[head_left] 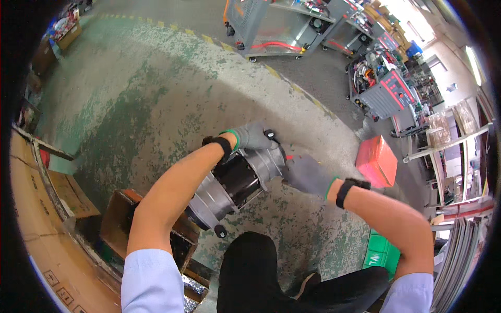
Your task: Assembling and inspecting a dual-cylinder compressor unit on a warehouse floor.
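A cylindrical machine that looks like an electric motor, with a black middle and silver metal ends, lies slanted in front of me above the floor. Small black knobs or wheels stick out at its near and far ends. My left hand, in a grey glove with a green cuff, is curled over the top of its far end. At the right end face is my right hand, gloved alike and closed. A small red piece shows by its fingers; what they grip is hidden.
An open brown box stands beside my left arm, near large cardboard. To the right are a red box and a green crate. Grey carts stand farther off, and a shelf rack lines the right.
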`<move>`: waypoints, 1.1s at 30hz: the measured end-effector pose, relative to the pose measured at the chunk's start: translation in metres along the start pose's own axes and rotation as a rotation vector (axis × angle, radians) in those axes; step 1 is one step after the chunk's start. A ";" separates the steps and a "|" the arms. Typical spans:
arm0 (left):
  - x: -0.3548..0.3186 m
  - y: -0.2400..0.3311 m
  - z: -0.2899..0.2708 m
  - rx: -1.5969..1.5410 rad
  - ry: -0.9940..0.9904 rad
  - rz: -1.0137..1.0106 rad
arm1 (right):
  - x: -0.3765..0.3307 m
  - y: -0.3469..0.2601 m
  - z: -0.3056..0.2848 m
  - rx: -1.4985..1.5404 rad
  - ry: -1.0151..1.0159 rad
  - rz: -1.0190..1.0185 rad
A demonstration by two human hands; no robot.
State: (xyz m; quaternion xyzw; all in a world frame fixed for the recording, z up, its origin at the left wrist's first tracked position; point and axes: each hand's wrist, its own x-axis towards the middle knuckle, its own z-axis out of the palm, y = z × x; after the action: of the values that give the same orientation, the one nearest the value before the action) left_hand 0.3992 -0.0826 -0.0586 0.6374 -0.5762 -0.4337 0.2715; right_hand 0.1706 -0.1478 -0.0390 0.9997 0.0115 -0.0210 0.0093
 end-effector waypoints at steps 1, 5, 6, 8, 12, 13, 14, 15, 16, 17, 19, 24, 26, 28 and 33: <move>-0.005 0.007 -0.004 -0.025 -0.021 -0.030 | 0.005 0.007 0.001 0.008 -0.128 -0.033; 0.005 -0.007 0.001 -0.180 0.007 0.016 | 0.018 0.016 -0.020 0.003 -0.372 -0.099; 0.017 -0.005 0.004 -0.101 -0.014 0.073 | 0.009 0.014 -0.025 -0.010 -0.315 0.059; 0.022 -0.025 0.000 -0.145 -0.016 0.038 | 0.004 -0.011 -0.020 -0.006 -0.160 0.340; 0.030 -0.062 0.002 -0.147 -0.014 0.010 | 0.016 -0.035 0.006 0.143 -0.170 0.713; 0.031 -0.063 0.000 -0.128 -0.010 0.014 | 0.018 -0.028 0.002 0.121 -0.266 0.642; 0.032 -0.065 0.000 -0.095 -0.014 0.020 | 0.020 -0.022 -0.001 0.100 -0.359 0.565; 0.028 -0.066 -0.004 -0.060 -0.011 0.017 | 0.025 -0.014 -0.004 0.084 -0.215 0.365; 0.022 -0.044 -0.003 -0.030 0.025 -0.001 | 0.019 -0.001 -0.002 0.066 -0.094 0.184; 0.015 -0.025 -0.010 -0.086 0.000 -0.014 | 0.014 0.010 -0.006 0.034 0.025 -0.002; 0.004 -0.012 -0.027 -0.177 -0.046 -0.072 | 0.021 0.021 0.000 0.169 0.106 -0.060; 0.021 -0.066 -0.052 -0.301 0.018 -0.090 | 0.067 0.027 0.022 0.467 0.373 -0.261; 0.025 -0.083 -0.054 -0.377 -0.022 -0.123 | 0.092 0.025 -0.002 0.656 0.372 -0.239; 0.032 -0.074 -0.055 -0.344 -0.025 -0.123 | 0.095 0.031 0.002 0.890 0.223 -0.134; -0.008 -0.046 -0.058 -0.003 0.096 -0.169 | 0.101 0.034 -0.002 1.211 -0.067 -0.273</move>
State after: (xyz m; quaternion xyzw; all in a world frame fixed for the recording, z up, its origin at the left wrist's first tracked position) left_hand 0.4733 -0.0751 -0.0682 0.7033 -0.5062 -0.4248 0.2622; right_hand 0.2722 -0.1798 -0.0404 0.8158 0.1249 -0.0563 -0.5619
